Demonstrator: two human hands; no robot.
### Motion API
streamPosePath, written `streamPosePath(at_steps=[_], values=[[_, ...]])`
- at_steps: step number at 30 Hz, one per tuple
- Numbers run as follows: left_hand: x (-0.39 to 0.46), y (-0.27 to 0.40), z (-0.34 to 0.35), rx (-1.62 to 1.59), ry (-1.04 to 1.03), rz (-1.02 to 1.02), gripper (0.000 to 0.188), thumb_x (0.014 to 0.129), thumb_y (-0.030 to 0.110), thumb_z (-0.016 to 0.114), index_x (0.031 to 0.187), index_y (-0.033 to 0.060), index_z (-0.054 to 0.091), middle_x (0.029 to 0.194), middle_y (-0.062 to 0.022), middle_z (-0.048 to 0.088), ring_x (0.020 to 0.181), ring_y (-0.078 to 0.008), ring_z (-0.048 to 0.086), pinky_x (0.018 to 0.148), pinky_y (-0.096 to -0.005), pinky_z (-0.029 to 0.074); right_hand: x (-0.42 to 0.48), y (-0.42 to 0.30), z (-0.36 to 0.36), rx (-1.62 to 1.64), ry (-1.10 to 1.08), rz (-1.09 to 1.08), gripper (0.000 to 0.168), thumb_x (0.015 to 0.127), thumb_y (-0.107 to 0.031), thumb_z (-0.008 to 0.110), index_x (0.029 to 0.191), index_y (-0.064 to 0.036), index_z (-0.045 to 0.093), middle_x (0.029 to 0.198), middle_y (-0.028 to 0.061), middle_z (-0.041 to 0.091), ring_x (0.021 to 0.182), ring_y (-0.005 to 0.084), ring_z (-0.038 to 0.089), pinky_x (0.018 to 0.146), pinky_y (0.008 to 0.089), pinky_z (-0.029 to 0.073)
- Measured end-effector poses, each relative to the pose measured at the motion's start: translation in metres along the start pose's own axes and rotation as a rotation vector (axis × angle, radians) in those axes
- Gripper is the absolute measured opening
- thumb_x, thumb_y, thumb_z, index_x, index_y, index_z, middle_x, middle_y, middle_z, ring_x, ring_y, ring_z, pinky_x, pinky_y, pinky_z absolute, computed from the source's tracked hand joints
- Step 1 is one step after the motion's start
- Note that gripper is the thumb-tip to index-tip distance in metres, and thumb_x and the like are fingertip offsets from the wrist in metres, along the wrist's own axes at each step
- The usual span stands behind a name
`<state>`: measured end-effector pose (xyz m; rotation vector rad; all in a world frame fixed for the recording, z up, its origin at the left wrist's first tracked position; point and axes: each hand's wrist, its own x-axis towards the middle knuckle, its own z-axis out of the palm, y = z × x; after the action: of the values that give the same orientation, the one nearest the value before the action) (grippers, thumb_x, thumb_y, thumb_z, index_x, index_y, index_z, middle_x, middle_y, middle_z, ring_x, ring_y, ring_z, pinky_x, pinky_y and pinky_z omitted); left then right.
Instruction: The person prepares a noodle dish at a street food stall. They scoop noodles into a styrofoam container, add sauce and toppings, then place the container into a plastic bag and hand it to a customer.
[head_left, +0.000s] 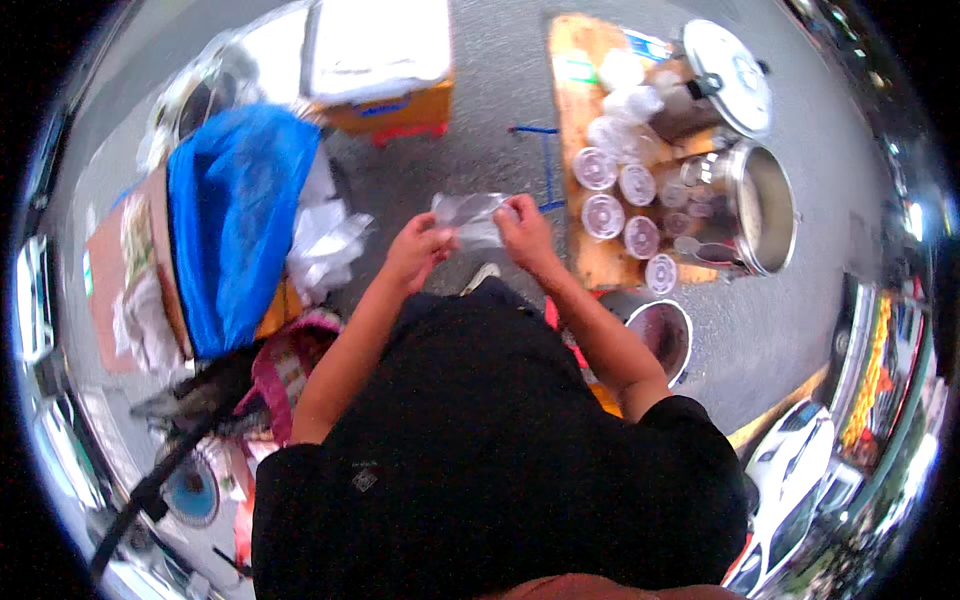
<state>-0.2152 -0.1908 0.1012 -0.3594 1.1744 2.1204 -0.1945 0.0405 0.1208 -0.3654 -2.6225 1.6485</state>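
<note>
Between my two hands a thin, clear plastic bag (474, 217) is stretched out in front of my body. My left hand (420, 251) pinches its left edge with thumb and fingers. At the right edge, my right hand (526, 234) grips the film near the top corner. Both hands are above the asphalt, between the goods on the left and the wooden table (586, 259) on the right. Several clear plastic cups with lids (602, 216) stand on that table, closest to my right hand.
Beyond the cups are a steel pot (765, 210) and a lidded pot (724, 79). Another open pot (664, 337) stands by my right forearm. To the left are a blue plastic bag (236, 225), crumpled white bags (326, 240) and a white-topped box (379, 52). A white car (787, 465) is at lower right.
</note>
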Motion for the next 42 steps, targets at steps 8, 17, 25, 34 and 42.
streamPosePath(at_steps=[8, 17, 25, 34, 42], values=[[0.05, -0.011, 0.071, 0.19, -0.002, -0.077, 0.035, 0.091, 0.006, 0.066, 0.122, 0.0031, 0.051, 0.097, -0.0081, 0.068, 0.086, -0.019, 0.067, 0.069, -0.0271, 0.05, 0.006, 0.012, -0.087, -0.629, 0.171, -0.209, 0.056, 0.082, -0.04, 0.075, 0.119, -0.003, 0.055, 0.121, 0.0205, 0.056, 0.111, 0.0381, 0.057, 0.091, 0.045, 0.048], [0.123, -0.019, 0.142, 0.107, -0.309, -0.325, 0.03, 0.091, 0.012, 0.071, 0.117, 0.0065, 0.056, 0.105, -0.0041, 0.064, 0.092, -0.0153, 0.063, 0.084, -0.0297, 0.052, 0.006, 0.02, -0.103, 0.032, 0.135, -0.106, 0.031, 0.084, -0.03, 0.075, 0.093, -0.002, 0.064, 0.085, 0.0142, 0.066, 0.077, 0.0261, 0.063, 0.072, 0.0381, 0.05], [0.185, 0.048, 0.185, 0.021, -0.497, -0.598, 0.027, 0.09, 0.014, 0.073, 0.112, 0.012, 0.057, 0.098, -0.002, 0.066, 0.089, -0.0163, 0.063, 0.085, -0.0351, 0.052, 0.021, 0.063, -0.11, 0.3, 0.34, 0.435, 0.026, 0.088, -0.031, 0.07, 0.085, -0.006, 0.063, 0.079, 0.0032, 0.064, 0.073, 0.0116, 0.058, 0.066, 0.0322, 0.048], [0.262, 0.101, 0.191, 0.371, -0.713, -0.593, 0.017, 0.094, 0.012, 0.066, 0.11, 0.0118, 0.06, 0.102, -0.0017, 0.062, 0.089, -0.0133, 0.06, 0.076, -0.0307, 0.051, 0.037, 0.052, -0.087, -0.47, 0.617, 0.281, 0.074, 0.077, -0.042, 0.08, 0.132, -0.004, 0.05, 0.118, 0.0249, 0.06, 0.11, 0.0353, 0.059, 0.095, 0.046, 0.047], [0.277, 0.099, 0.18, 1.566, -1.052, 0.457, 0.032, 0.083, 0.007, 0.066, 0.113, 0.0049, 0.059, 0.11, -0.0156, 0.063, 0.103, -0.0352, 0.063, 0.086, -0.0431, 0.051, 0.074, 0.045, -0.076, 0.274, 0.349, 0.569, 0.027, 0.091, -0.017, 0.065, 0.115, -0.004, 0.067, 0.108, 0.0087, 0.07, 0.094, 0.0201, 0.068, 0.085, 0.0364, 0.053]])
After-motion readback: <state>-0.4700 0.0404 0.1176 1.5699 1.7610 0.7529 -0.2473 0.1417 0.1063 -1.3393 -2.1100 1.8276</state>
